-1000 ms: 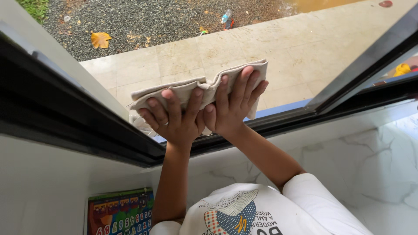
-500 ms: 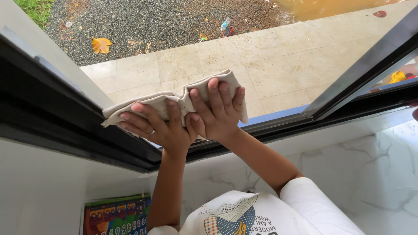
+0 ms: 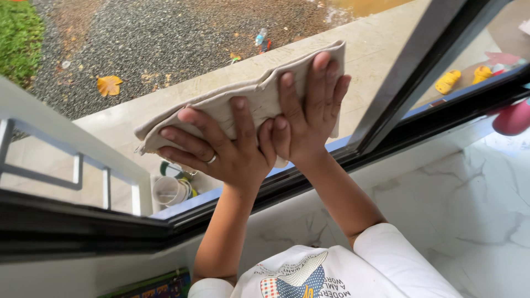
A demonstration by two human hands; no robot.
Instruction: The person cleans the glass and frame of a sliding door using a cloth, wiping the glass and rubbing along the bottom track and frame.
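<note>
left hand: lying flat on the cloth, fingers spread wide and pressing, not curling round anything; ring showing on one finger
right hand: also lying flat on the cloth, fingers pointing up and close together, pressing rather than gripping
hands: sitting side by side, thumbs touching at the middle
cloth: beige, folded, being pinned against the window glass under both palms; upper edge sticking out above the fingertips, one corner sticking out past the left hand
window frame: dark bar running diagonally just beside the right hand, nothing standing between it and the cloth
sill: dark track running below the wrists
outside, through glass: paved terrace, gravel, yellow leaf, grass patch, small plastic bottle, pale railing
below left hand: white bucket, partly blocked by the wrist
far right: yellow sandals showing past the frame; pink-red thing cut off by the edge, cannot tell what it is
inside: marble-look floor, white printed shirt cut off at bottom
bottom left: colourful printed board, mostly cropped, hard to make out
hidden: palms and the cloth's middle covered by the hands
</note>
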